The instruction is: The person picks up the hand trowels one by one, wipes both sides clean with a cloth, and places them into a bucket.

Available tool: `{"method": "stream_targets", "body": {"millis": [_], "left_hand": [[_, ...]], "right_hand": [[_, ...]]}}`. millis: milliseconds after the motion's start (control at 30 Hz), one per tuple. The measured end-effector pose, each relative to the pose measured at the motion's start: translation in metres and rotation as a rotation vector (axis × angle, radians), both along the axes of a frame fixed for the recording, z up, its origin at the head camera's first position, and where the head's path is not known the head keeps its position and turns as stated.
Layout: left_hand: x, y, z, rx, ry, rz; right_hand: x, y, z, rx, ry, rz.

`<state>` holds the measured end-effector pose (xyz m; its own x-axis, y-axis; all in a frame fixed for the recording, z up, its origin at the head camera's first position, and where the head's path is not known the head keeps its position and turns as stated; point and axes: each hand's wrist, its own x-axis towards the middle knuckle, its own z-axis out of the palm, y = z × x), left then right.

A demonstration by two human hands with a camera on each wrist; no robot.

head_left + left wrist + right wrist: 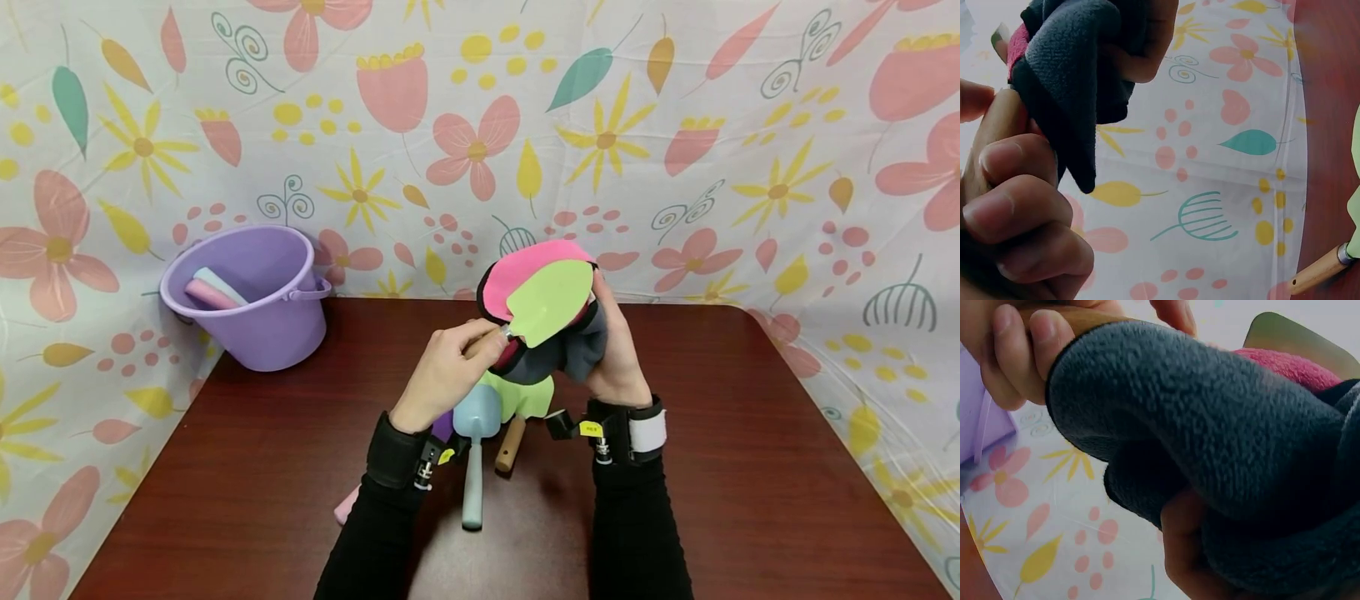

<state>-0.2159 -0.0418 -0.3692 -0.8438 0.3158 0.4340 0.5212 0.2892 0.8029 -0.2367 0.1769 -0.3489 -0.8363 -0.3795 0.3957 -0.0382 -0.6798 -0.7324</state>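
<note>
In the head view my left hand [442, 371] grips the wooden handle of a small trowel with a light green blade [555, 300]. My right hand [617, 346] holds a folded cloth [517, 279], pink on one side and dark grey on the other, with black edging. The cloth lies behind and below the blade. In the left wrist view, curled fingers [1019, 206] wrap the wooden handle [1000, 119] beside a hanging cloth corner. The right wrist view shows the grey fleecy side [1210, 419] bunched over the right hand's fingers [1182, 544].
Below the hands, a light blue scoop [472, 483] and another green-bladed tool with a wooden handle [512, 446] lie on the brown table [750, 467]. A purple piece and a pink piece [347, 505] show partly. A purple bucket [281, 333] with pink and pale blue handles inside stands back left.
</note>
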Motion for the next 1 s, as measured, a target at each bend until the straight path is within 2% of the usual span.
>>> {"method": "stream_targets", "body": {"millis": [200,300,367,467,600,767,1000], "left_hand": [[0.001,0.0,0.001,-0.037,0.001,0.033],[0.001,0.001,0.002,-0.073,0.005,0.063],[0.001,0.0,0.002,-0.091,0.001,0.071],[-0.001,-0.001,0.001,-0.11,-0.003,0.072],[-0.005,-0.004,-0.001,-0.114,-0.028,0.083],[-0.008,-0.008,-0.005,-0.117,-0.046,0.139],[-0.009,-0.01,-0.008,-0.129,-0.038,0.151]], "right_hand": [[0.0,0.007,-0.005,0.05,-0.033,0.172],[-0.001,0.01,-0.006,0.048,-0.033,0.212],[-0.001,0.009,-0.006,0.031,-0.027,0.207],[0.0,0.008,-0.003,-0.004,-0.023,0.155],[0.003,0.009,0.001,-0.113,-0.008,0.116],[0.003,0.01,0.004,-0.251,0.013,0.181],[0.002,0.011,0.005,-0.3,-0.004,0.165]]}}
